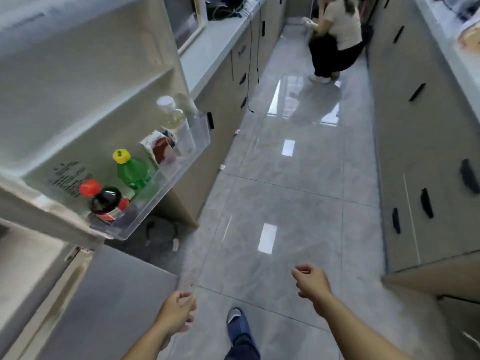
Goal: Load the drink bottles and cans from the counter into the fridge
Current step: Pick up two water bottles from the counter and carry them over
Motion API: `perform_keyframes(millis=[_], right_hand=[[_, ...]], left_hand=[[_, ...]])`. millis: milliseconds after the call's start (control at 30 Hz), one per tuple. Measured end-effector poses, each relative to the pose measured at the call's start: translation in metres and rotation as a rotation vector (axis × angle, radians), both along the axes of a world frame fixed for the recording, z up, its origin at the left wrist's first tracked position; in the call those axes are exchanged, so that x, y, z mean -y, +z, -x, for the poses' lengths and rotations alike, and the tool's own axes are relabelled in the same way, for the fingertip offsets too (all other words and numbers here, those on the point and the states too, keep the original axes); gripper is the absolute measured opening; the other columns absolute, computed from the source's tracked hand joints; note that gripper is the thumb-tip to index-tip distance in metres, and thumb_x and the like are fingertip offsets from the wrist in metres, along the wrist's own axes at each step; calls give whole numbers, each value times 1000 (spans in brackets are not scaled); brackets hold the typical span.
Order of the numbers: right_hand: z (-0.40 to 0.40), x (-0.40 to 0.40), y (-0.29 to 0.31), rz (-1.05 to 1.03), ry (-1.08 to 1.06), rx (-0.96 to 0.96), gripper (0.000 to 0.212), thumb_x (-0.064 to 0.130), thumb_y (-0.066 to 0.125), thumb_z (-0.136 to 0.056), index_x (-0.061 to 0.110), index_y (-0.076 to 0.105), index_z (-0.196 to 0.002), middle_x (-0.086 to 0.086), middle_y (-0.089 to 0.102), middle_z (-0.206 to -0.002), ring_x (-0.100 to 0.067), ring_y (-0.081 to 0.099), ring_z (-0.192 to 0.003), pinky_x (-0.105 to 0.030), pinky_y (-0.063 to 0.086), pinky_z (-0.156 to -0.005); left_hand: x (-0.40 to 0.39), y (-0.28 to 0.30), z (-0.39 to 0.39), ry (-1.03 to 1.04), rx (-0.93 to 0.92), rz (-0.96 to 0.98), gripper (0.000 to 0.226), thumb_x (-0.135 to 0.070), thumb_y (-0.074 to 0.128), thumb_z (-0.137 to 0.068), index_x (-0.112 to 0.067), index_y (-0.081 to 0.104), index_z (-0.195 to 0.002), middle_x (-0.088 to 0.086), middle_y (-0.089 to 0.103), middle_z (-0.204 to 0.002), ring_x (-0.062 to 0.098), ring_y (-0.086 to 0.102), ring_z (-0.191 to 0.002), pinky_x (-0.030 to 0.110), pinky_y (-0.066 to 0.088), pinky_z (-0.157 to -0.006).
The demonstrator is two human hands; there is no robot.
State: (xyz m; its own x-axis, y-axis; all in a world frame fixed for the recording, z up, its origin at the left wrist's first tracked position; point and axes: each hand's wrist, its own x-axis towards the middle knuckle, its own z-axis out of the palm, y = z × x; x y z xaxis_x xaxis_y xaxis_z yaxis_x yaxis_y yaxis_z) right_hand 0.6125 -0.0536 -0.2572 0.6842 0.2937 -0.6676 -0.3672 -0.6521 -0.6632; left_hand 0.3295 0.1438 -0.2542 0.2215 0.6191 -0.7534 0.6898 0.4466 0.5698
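Both grips empty, fingers loosely curled: left hand (178, 314), right hand (313, 281). Door shelf (166, 188) stocked; turn deskward for another bottle.

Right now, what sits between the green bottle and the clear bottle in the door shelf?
Head view: a white-and-red carton sits between green bottle and clear bottle.

Nothing can be read with certainty. Dark printed characters (68, 179) stand on the inner wall of the fridge door (78, 100), at about nine o'clock, too blurred to make out. The bottle labels in the door shelf (166, 193) are illegible too.
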Motion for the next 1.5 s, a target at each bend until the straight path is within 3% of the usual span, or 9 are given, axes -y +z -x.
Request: perform_keyframes(millis=[133, 367, 567, 700, 800, 900, 1100, 1333, 1500], right_hand=[[-21, 45, -6, 139, -119, -34, 9, 17, 64, -90, 11, 65, -96, -8, 59, -76, -24, 53, -68, -30, 48, -57], [-26, 92, -9, 253, -276, -125, 11, 19, 63, -93, 13, 63, -103, -11, 63, -93, -26, 58, -83, -33, 53, -64], [-40, 123, -15, 349, -360, -181, 8, 17, 63, -92, 9, 64, -93, -6, 62, -86, -26, 56, -77, -34, 51, -69], [-80, 130, -19, 408, -419, -245, 9, 13, 62, -91, 4, 65, -89, -11, 58, -78, -27, 53, -74, -34, 49, -69], [-131, 122, -25, 421, -404, -282, 9, 10, 60, -91, 2, 64, -87, -11, 51, -74, -27, 47, -70, -35, 49, -69], [-201, 104, -30, 410, -389, -287, 17, 10, 59, -91, -4, 66, -97, -11, 54, -78, -28, 51, -74, -36, 51, -67], [-359, 17, -22, 296, -248, -183, 12, 20, 63, -93, 11, 63, -100, -9, 61, -96, -27, 57, -86, -37, 53, -73], [-480, -115, 0, 179, -38, -106, 5, 20, 63, -91, 15, 62, -92, -4, 57, -81, -24, 53, -75, -30, 48, -61], [-529, -184, -3, 218, 91, -101, 10, 18, 63, -91, 14, 61, -82, -5, 52, -72, -23, 45, -66, -29, 43, -56]], left_hand=[[-8, -27, 1, -10, -152, 87, 14, -17, 59, -95, -14, 54, -108, 13, 66, -83, 23, 52, -57, 25, 42, -55], [-42, -45, -34, -29, -197, 163, 1, -11, 61, -94, -11, 60, -95, 8, 69, -66, 20, 55, -49, 22, 44, -50], [-95, -28, -152, -129, -112, 131, 9, -10, 53, -99, -10, 56, -90, 10, 56, -69, 16, 47, -45, 19, 36, -44], [-118, -10, -253, -188, -49, 94, 9, -19, 53, -100, -12, 55, -106, 10, 65, -92, 21, 56, -67, 28, 48, -58], [-129, -1, -315, -206, -8, 61, 14, -22, 53, -100, -12, 55, -110, 8, 65, -92, 20, 58, -69, 28, 50, -59], [-134, 3, -362, -193, -19, 51, 17, -25, 54, -100, -13, 54, -112, 8, 66, -95, 23, 61, -77, 30, 53, -62], [-136, 4, -422, -87, -45, 22, 13, -21, 55, -99, -11, 57, -108, 11, 66, -90, 21, 57, -66, 29, 48, -59], [-160, -9, -433, 44, -148, 49, 12, -17, 54, -99, -7, 59, -103, 15, 65, -92, 25, 55, -68, 29, 45, -61], [-199, -35, -437, 143, -190, 97, 15, -12, 53, -99, -2, 62, -90, 16, 60, -75, 21, 51, -54, 24, 42, -50]])
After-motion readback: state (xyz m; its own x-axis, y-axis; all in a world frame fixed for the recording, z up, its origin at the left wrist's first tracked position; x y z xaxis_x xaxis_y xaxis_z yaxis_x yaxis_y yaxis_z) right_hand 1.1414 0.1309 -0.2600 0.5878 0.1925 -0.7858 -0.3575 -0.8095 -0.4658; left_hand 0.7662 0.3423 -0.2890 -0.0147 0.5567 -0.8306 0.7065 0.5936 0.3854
